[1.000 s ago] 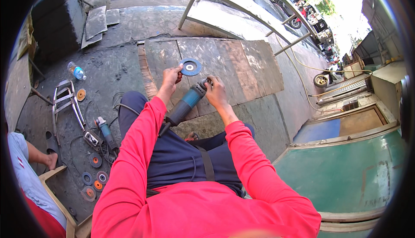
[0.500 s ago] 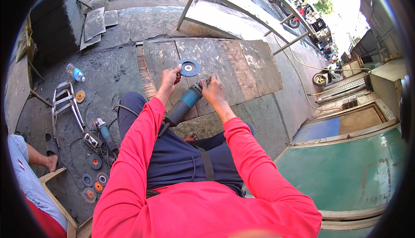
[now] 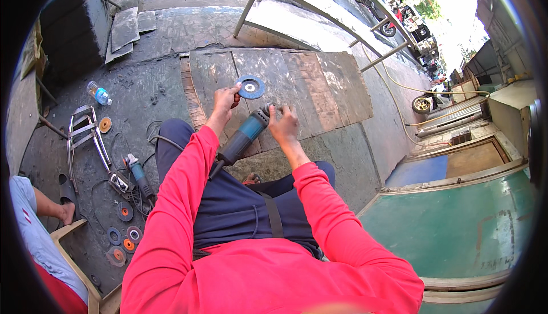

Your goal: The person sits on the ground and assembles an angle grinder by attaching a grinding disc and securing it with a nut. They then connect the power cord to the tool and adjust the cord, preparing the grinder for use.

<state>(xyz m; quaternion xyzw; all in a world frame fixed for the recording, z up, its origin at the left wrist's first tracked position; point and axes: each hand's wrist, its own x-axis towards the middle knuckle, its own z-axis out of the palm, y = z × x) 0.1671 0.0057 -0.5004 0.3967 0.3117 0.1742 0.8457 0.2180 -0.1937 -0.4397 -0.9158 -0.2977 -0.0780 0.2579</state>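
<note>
Left hand (image 3: 224, 101) pinches a loose blue flap disc (image 3: 250, 87); right hand (image 3: 283, 124) grips the angle grinder (image 3: 245, 135) head, disc apparently not yet mounted

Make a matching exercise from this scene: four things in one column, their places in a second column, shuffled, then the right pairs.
Things:
1. blue flap disc
2. angle grinder
3. plastic bottle
4. second grinder

Places:
A. lying on the ground by loose discs
B. pinched in the left hand
C. on the ground, far left, near a dark block
D. across the lap, head at the right hand

Pairs: 1-B, 2-D, 3-C, 4-A
</note>
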